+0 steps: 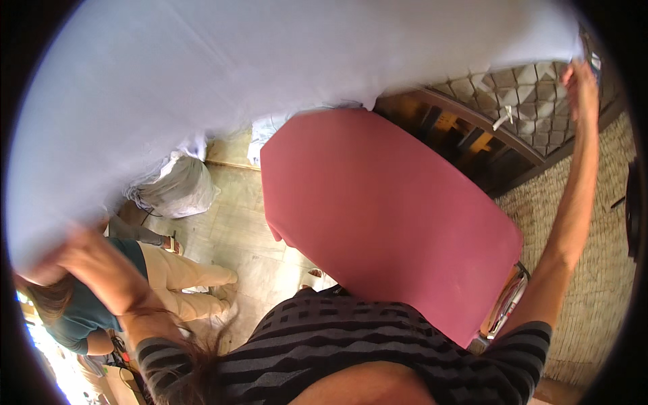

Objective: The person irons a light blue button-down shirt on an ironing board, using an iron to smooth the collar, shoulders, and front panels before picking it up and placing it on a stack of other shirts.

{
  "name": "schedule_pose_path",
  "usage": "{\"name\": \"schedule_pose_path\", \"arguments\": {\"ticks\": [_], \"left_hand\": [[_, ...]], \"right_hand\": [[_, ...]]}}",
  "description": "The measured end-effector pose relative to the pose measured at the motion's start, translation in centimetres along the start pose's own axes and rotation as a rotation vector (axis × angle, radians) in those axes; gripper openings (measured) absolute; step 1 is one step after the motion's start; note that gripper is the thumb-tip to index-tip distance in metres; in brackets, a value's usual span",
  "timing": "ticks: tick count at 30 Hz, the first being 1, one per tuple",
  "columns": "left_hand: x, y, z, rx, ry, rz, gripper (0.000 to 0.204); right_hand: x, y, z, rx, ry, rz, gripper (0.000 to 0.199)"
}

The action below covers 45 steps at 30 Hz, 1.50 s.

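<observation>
A large pale bluish-white cloth (223, 61) is stretched wide between my raised arms and fills the upper part of the view. My right hand (579, 81), far out at the upper right, pinches one corner of it. At the left my left hand (71, 253) grips the opposite end; motion smears its fingers. Below the cloth stands an ironing board (385, 209) with a dark pink cover, close in front of my body. The cloth's lower edge hangs in the air over the board's far end.
A whitish sack (179, 185) sits on the tiled floor (236, 196). Another person in a teal top and beige trousers (182, 273) stands at the left. A dark lattice-patterned door or cabinet (526, 108) is beyond the board, and a woven-textured wall (574, 304) runs along the right.
</observation>
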State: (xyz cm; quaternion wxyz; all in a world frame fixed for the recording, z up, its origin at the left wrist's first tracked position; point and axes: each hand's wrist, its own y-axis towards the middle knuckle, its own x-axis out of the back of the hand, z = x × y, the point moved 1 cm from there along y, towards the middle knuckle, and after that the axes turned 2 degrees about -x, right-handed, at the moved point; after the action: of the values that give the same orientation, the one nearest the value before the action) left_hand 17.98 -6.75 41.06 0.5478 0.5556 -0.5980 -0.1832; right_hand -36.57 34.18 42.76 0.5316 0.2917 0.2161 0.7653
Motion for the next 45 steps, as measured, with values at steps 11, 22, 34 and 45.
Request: {"name": "schedule_pose_path", "arguments": {"ticks": [11, 22, 34, 45], "left_hand": [[-36.1, -16.8, 12.4, 0.749, -1.358, 0.371, 0.016], [-45.3, -15.3, 11.7, 0.690, -1.182, 0.619, 0.012], [-37.0, -14.9, 20.4, 0.608, -0.053, 0.293, 0.041], [-19.6, -27.2, 27.3, 0.947, 0.906, 0.455, 0.066]], "right_hand": [[8.6, -25.0, -24.2, -0.599, 0.202, -0.361, 0.047], [8.6, -26.6, -24.9, -0.433, -0.925, -0.354, 0.030], [-5.5, -42.7, -11.5, -0.258, -0.871, -0.096, 0.037], [-6.4, -48.7, -10.4, -0.553, -1.339, 0.224, 0.060]]}}
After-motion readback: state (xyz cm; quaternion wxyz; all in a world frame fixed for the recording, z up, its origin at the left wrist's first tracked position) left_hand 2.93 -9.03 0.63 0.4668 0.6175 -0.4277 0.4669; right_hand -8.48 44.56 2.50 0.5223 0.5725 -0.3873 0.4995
